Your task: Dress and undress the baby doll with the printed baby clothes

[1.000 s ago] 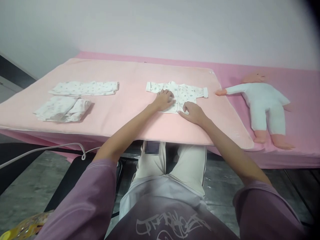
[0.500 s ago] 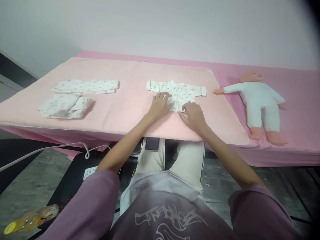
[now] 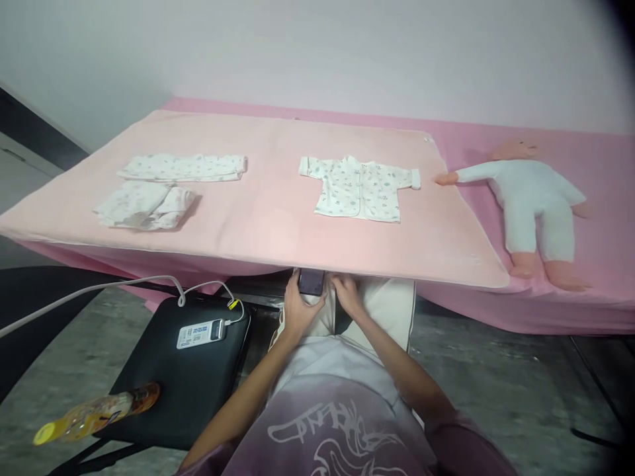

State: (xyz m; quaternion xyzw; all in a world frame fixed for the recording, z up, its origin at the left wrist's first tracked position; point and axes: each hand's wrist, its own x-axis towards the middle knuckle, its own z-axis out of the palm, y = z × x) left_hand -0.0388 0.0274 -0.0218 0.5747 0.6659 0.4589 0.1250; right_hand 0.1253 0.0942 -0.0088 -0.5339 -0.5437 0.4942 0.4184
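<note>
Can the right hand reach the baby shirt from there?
Probably yes. The right hand is by the near edge of the pink mat and must clear it, but nothing covers the baby shirt.

Perhaps a childcare training room: baby clothes [image 3: 360,190], limp doll [image 3: 536,192], padded table [image 3: 258,225].

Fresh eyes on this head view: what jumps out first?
The doll in white, lying on the pink cloth at the right. Next, the small patterned shirt spread flat on the paler mat, with two bundles of similar fabric, one behind the other, to its left. Then the phone in the left hand, by the mat's near edge.
</note>
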